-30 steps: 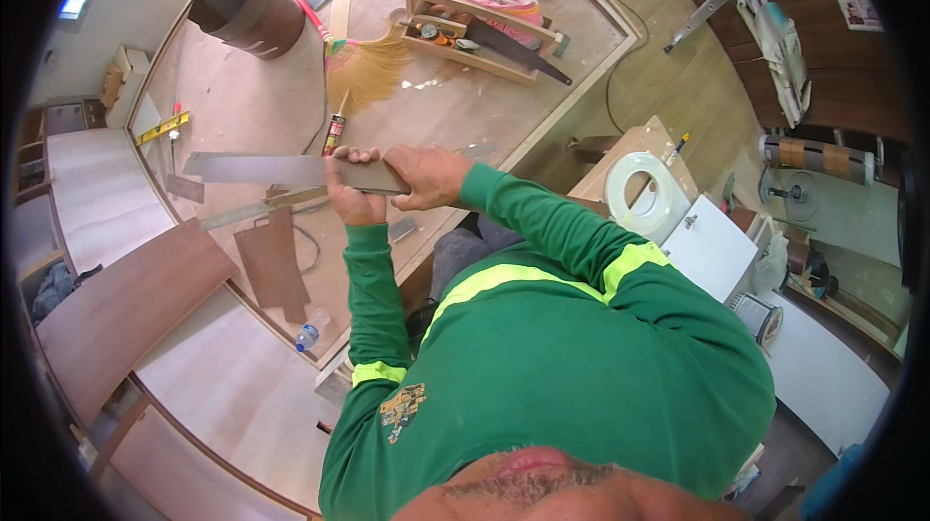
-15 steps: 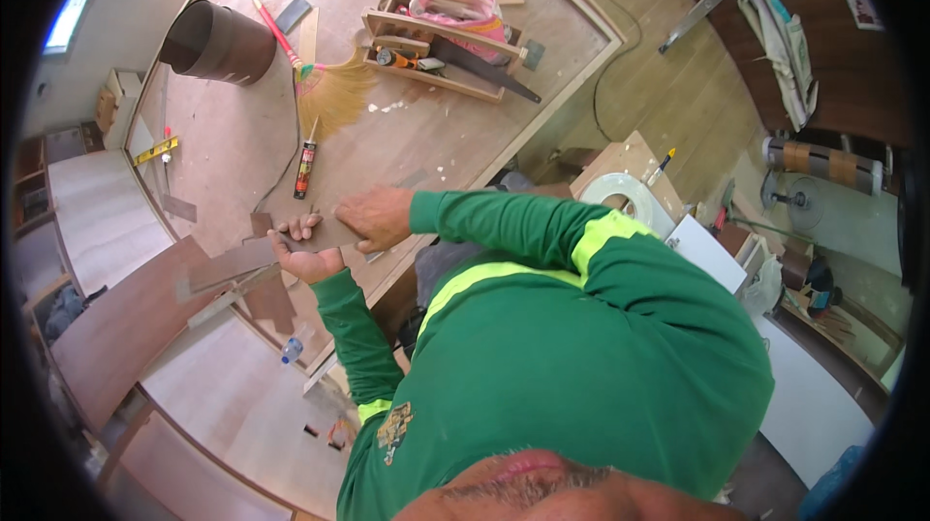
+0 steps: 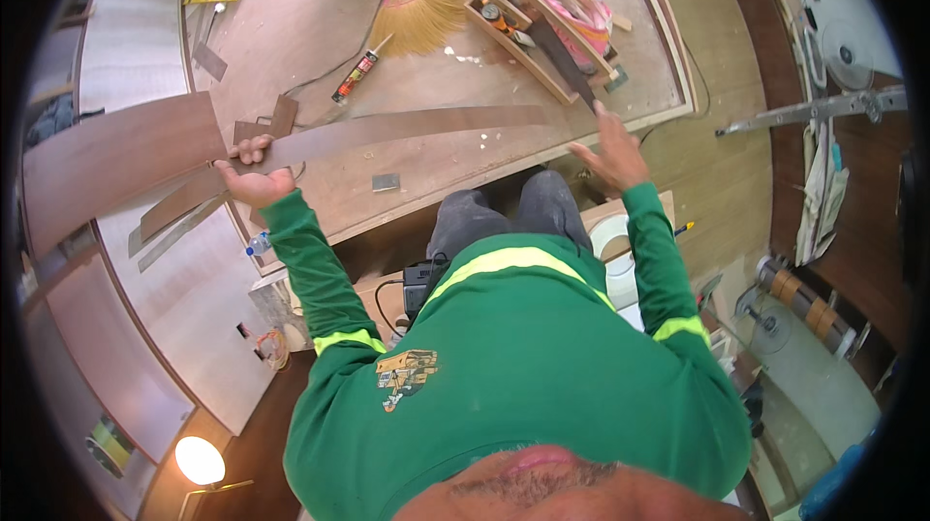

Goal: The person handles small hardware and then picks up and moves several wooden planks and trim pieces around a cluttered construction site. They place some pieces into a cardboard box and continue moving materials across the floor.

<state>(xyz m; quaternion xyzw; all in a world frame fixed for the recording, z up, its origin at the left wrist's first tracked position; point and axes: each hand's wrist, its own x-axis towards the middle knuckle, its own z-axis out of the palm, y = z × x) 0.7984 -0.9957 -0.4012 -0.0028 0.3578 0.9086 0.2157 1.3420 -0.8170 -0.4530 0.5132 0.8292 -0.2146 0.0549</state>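
A long, thin brown wood strip (image 3: 407, 129) lies lengthwise across the workbench (image 3: 455, 172). My left hand (image 3: 252, 172) is shut on its left end, thumb on top. My right hand (image 3: 610, 155) is out to the right with fingers spread and nothing in it, hovering by the bench's near edge just past the strip's right end. A handsaw blade (image 3: 562, 64) points down toward that hand. My green sleeves and dark trousers fill the lower middle.
On the bench stand a wooden toolbox (image 3: 523, 22), a straw broom (image 3: 417, 13), a sealant tube (image 3: 355, 76) and a small grey block (image 3: 386, 182). A wide brown panel (image 3: 116, 163) lies at left, a white tape roll (image 3: 610, 235) below the bench, and a metal ladder (image 3: 814, 109) at right.
My hands were together over a short piece in front of me. Now they are spread wide: the left grips the long strip's end and the right has come off, open.
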